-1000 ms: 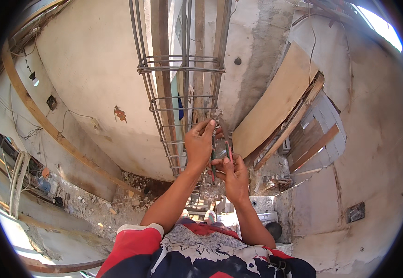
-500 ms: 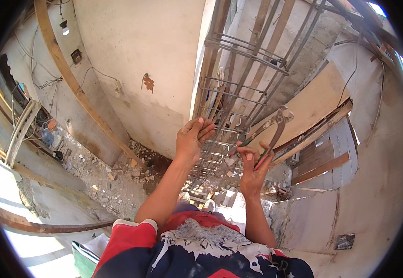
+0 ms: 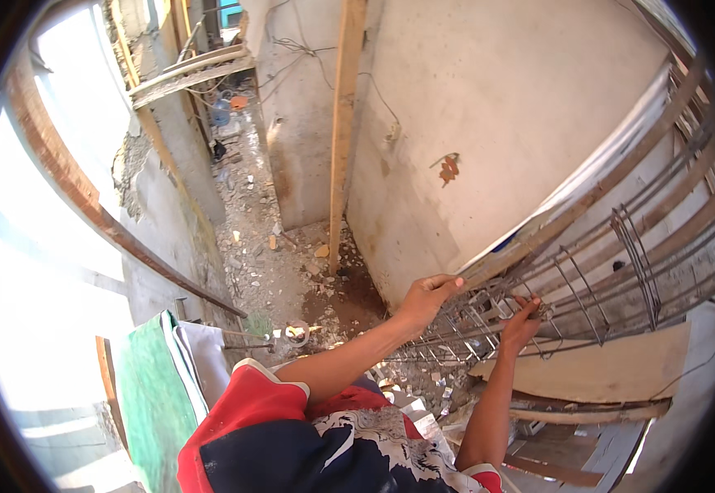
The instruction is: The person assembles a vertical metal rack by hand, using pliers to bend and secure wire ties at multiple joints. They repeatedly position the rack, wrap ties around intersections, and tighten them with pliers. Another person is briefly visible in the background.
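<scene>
Head view, left hand [image 3: 425,299] outstretched, fingers curled over rebar cage [image 3: 588,271], right hand [image 3: 523,320] fingers gripping its bars.

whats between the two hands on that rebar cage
In the head view, only rusty steel rebar cage bars and stirrups span the gap between the left hand and right hand, both gripping it.

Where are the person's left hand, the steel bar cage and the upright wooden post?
left hand [image 3: 426,297], head view, on the back of the hand.
steel bar cage [image 3: 612,246], head view, on one long bar.
upright wooden post [image 3: 343,123], head view, on its middle stretch.
</scene>
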### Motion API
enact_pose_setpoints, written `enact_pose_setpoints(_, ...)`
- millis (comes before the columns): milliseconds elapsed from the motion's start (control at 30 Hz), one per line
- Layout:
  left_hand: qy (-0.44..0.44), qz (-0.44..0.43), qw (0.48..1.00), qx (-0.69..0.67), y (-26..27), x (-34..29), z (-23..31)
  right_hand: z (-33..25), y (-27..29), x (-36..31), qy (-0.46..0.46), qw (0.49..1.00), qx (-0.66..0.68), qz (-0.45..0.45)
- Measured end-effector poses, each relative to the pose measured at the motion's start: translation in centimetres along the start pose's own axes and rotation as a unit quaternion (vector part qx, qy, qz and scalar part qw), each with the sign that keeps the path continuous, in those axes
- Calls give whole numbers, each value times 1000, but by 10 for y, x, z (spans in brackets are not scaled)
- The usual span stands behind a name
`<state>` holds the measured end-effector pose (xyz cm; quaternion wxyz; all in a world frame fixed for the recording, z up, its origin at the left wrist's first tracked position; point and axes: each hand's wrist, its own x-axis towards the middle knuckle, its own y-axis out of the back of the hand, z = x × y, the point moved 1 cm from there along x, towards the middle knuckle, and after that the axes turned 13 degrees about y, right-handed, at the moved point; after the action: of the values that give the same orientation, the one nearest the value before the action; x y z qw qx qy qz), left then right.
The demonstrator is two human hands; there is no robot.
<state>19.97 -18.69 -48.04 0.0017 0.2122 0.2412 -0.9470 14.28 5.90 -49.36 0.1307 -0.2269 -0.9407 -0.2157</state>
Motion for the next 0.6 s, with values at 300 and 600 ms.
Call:
enact_pose_setpoints(300,-11,42,999,20,65,-1,0,46,-33,32,59,951,-297,-61)
enact_pose_setpoints(600,-50,45,993,102,81,-2,-2,-46,-21,-41,183,969,-168,-16)
